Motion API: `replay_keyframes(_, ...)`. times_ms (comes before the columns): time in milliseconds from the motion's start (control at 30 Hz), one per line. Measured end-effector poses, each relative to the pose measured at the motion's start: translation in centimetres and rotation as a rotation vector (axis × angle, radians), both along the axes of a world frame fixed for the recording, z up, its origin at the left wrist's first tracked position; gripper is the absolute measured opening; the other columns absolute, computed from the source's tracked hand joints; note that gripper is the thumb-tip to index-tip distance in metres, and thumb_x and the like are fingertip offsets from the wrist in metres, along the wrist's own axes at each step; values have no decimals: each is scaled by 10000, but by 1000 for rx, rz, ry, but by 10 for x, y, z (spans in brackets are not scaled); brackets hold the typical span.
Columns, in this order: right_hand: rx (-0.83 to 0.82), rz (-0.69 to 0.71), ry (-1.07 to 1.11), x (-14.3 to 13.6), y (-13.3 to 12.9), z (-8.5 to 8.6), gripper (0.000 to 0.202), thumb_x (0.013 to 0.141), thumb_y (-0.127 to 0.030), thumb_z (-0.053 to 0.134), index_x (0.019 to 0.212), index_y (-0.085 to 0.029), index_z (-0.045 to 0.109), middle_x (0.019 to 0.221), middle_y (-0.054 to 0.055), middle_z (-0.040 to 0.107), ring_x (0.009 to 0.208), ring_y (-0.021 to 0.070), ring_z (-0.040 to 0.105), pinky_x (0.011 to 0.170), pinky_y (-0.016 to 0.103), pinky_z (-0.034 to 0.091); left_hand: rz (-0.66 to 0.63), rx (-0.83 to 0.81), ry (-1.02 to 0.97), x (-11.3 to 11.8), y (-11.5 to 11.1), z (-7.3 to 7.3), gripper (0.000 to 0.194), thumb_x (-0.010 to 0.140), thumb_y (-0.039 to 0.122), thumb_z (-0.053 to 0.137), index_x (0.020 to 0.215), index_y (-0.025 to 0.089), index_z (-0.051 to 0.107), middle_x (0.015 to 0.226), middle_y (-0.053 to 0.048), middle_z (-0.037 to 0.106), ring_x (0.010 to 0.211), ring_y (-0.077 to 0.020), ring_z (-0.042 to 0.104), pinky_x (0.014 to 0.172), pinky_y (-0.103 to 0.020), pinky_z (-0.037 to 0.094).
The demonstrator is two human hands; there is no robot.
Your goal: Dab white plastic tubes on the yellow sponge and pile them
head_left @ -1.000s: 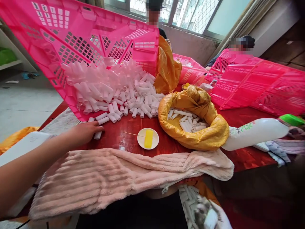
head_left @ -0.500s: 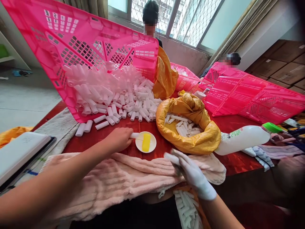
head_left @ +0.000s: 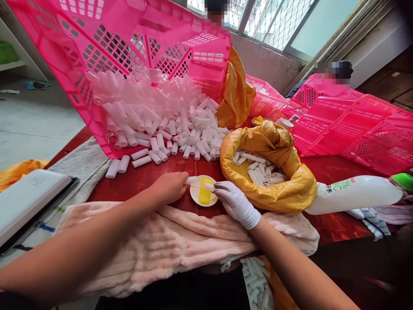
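My bare left hand (head_left: pixel 172 187) is closed round a white tube (head_left: pixel 191 180) at the left rim of a small white dish (head_left: pixel 194 194). A thin stick or wire runs from that hand across the dish. Inside the dish lies a yellow block (head_left: pixel 205 197). My right hand (head_left: pixel 232 200), in a white glove, pinches another white tube (head_left: pixel 209 186) over the dish's right part. Many white tubes (head_left: pixel 161 142) are heaped behind, spilling from a tipped pink crate (head_left: pixel 206 64). To the right, a rolled-down yellow sack (head_left: pixel 280 198) holds more white pieces (head_left: pixel 256 175).
A pink towel (head_left: pixel 129 245) covers the table's front edge. At the right lies a white bottle (head_left: pixel 361 193) with a green cap. A white device (head_left: pixel 32 202) sits at the left. More pink crates (head_left: pixel 335 125) and two people are beyond.
My right hand has moved left and forward to the dish, bringing a white tube over it. My left hand stays beside the dish. The camera view has shifted slightly.
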State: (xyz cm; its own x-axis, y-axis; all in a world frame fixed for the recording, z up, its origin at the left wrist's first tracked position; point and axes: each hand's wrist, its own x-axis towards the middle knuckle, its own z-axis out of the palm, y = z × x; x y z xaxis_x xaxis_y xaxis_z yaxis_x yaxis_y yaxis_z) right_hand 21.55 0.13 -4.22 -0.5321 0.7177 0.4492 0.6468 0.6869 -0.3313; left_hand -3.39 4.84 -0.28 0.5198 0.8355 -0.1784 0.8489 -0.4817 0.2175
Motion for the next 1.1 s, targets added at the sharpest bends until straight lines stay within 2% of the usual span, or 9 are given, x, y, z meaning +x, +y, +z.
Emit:
replay_keyframes(133,30,-129,9,-4,-5,2,321,920,-163,458,1225,-188,553,1176,144,613,1090,222,590,930,421,529,-12,1,2,0,0,-2,220,872,283,378,931,175,561,951,-93,680,874,-238,647,700,-309,457)
replay_keyframes(300,40,49,-17,-2,-13,3,358,905,-98,421,1190,-230,593,1141,104,646,1071,213,592,921,430,523,8,2,-10,0,-1,-2,239,883,313,386,943,174,572,977,-92,683,895,-227,644,713,-295,459)
replay_keyframes(433,79,-49,-72,-2,-15,6,361,893,-173,512,1252,-177,547,1169,142,630,1123,265,561,948,477,498,-5,17,6,0,-2,-1,237,882,307,394,945,172,578,973,-90,685,885,-219,646,704,-285,454)
replay_keyframes(533,106,-67,-197,-4,-20,8,318,892,-149,504,1194,-173,597,1096,146,661,997,272,609,847,457,521,-4,41,24,0,-2,0,241,884,299,393,946,167,585,953,-95,683,879,-223,646,706,-288,451)
replay_keyframes(733,108,175,-214,-14,-33,17,221,911,-173,504,1004,-241,694,959,74,705,752,193,634,677,345,518,6,31,40,1,-1,1,256,879,315,405,944,160,598,947,-103,686,878,-229,644,704,-301,441)
replay_keyframes(833,11,160,11,-20,-29,18,193,905,-210,528,1004,-269,683,1000,52,694,841,183,645,760,340,542,-7,69,17,0,-3,1,253,881,312,416,944,156,605,981,-115,682,913,-249,631,743,-335,441)
replay_keyframes(967,-129,-177,710,-30,-17,13,215,859,-260,603,1073,-249,625,1096,77,654,1009,200,629,857,361,548,-61,214,-93,-2,-9,2,222,896,272,431,1001,182,605,1052,-88,673,1037,-255,581,905,-408,389)
replay_keyframes(1033,-295,-238,916,-36,-12,14,242,818,-303,650,1050,-242,622,1064,68,664,887,179,649,760,328,566,-96,232,-148,-2,-12,3,213,906,281,441,1017,196,602,1036,-70,682,1009,-235,591,918,-407,377)
replay_keyframes(1100,-479,-243,963,-42,-9,20,287,780,-351,679,1033,-226,627,994,60,675,725,146,627,647,291,551,-131,216,-173,0,-14,3,201,904,305,470,1009,192,599,988,-67,694,942,-214,614,869,-373,395)
